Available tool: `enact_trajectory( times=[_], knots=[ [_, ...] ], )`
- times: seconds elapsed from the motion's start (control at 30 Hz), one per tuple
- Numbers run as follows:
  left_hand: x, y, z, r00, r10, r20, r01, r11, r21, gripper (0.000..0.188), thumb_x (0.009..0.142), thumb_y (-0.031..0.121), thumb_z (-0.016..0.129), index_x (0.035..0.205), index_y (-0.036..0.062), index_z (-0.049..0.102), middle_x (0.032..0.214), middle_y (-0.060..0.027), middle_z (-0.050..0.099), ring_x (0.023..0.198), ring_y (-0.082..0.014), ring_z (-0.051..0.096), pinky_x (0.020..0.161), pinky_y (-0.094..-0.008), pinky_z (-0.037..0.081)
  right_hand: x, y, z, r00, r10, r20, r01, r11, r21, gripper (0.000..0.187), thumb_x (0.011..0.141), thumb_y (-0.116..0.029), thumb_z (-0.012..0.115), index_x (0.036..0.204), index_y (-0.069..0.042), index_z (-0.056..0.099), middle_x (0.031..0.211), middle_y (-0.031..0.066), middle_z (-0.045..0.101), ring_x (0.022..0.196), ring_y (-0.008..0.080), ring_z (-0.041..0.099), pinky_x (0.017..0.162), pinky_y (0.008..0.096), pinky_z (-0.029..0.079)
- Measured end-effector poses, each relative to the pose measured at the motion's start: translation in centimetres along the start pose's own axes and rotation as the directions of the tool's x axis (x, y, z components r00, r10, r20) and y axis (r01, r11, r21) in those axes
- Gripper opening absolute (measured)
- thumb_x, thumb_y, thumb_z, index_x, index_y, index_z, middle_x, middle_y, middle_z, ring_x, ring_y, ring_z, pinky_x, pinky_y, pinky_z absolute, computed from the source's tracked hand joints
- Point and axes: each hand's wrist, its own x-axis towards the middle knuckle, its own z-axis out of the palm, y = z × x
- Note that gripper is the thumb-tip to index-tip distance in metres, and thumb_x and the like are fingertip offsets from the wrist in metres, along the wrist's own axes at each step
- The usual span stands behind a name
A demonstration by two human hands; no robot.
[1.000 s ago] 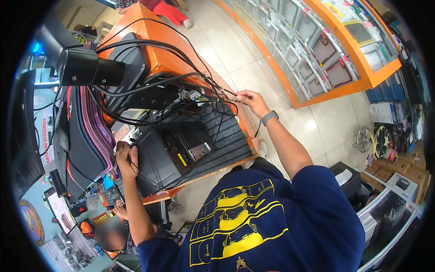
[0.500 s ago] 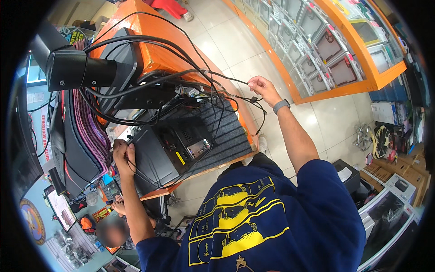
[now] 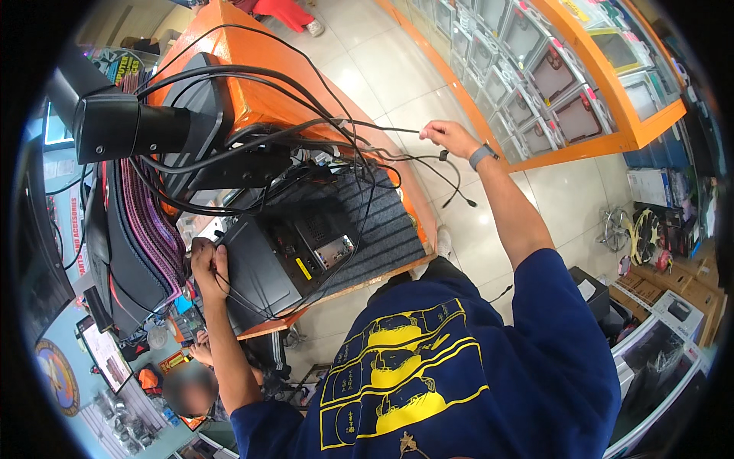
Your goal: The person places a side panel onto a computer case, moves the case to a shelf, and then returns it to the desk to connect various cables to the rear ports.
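A black desktop computer case (image 3: 264,264) lies on a grey ribbed mat (image 3: 382,229) on an orange counter, its rear panel with ports facing up. My left hand (image 3: 208,268) is closed at the case's left side, with a thin black cable (image 3: 243,300) running from its fingers across the case. Reaching out past the counter's right edge, my right hand (image 3: 451,138) pinches a thicker black cable (image 3: 390,128) between thumb and fingers. Below that hand dangle other black cables (image 3: 428,164), one ending in a small plug (image 3: 471,203).
Over the counter stands a black monitor arm (image 3: 134,126) with cables looped around it. Stacked mats (image 3: 145,229) are at its left. A glass display case (image 3: 623,138) stands at the right. Another person's hand (image 3: 201,350) shows at the lower left, and boxes (image 3: 699,283) at the far right.
My right hand has shifted slightly right and turned, pulling its cable straighter. The dangling cables have swung right, and a cable end now shows beside my right sleeve. My left hand stays put.
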Motion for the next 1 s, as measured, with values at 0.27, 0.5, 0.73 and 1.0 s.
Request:
enact_trajectory(
  times=[0.27, 0.5, 0.73, 1.0],
  knots=[
    [0.0, 0.1, 0.4, 0.999, 0.010, -0.038, -0.010, 1.000, -0.011, 0.038, 0.094, 0.015, 0.062, 0.069, -0.0017, 0.041, 0.077, -0.0123, 0.043, 0.069, -0.0236, 0.043, 0.062, -0.0345, 0.034, -1.7, 2.0, -1.8, 0.983, 0.160, -0.095, -0.157, 0.987, 0.045, 0.038, 0.100, -0.040, 0.066, 0.079, -0.009, 0.064, 0.072, -0.0053, 0.056, 0.068, 0.0064, 0.046, 0.067, 0.0238, 0.043],
    [0.1, 0.4, 0.3, 0.999, -0.021, -0.028, 0.021, 1.000, -0.011, 0.039, 0.094, 0.015, 0.063, 0.067, -0.0010, 0.040, 0.077, -0.0130, 0.043, 0.070, -0.0244, 0.044, 0.062, -0.0346, 0.035, -4.0, -0.3, 0.5, 0.993, 0.011, 0.118, -0.036, 0.976, 0.214, 0.028, 0.102, -0.031, 0.062, 0.108, -0.005, 0.072, 0.084, -0.0033, 0.061, 0.078, 0.0076, 0.055, 0.075, 0.0250, 0.048],
    [0.0, 0.3, 0.2, 0.999, 0.010, -0.036, -0.010, 1.000, 0.004, 0.037, 0.094, 0.014, 0.062, 0.069, -0.0017, 0.041, 0.077, -0.0128, 0.043, 0.070, -0.0245, 0.044, 0.062, -0.0341, 0.035, -2.8, -11.7, 6.3, 0.955, -0.268, -0.128, 0.294, 0.795, 0.531, 0.027, 0.102, -0.023, 0.064, 0.122, -0.005, 0.064, 0.099, -0.0004, 0.065, 0.091, 0.0084, 0.060, 0.084, 0.0251, 0.050],
    [0.0, 0.3, 0.2, 0.999, 0.026, -0.025, -0.025, 0.999, 0.039, 0.030, 0.095, 0.013, 0.060, 0.075, -0.0045, 0.045, 0.079, -0.0130, 0.044, 0.071, -0.0249, 0.044, 0.063, -0.0344, 0.035, -0.7, -7.6, 8.5, 0.967, -0.191, -0.166, 0.249, 0.844, 0.476, 0.018, 0.101, -0.014, 0.065, 0.116, -0.004, 0.066, 0.104, 0.0010, 0.067, 0.093, 0.0083, 0.062, 0.083, 0.0244, 0.052]
  ],
)
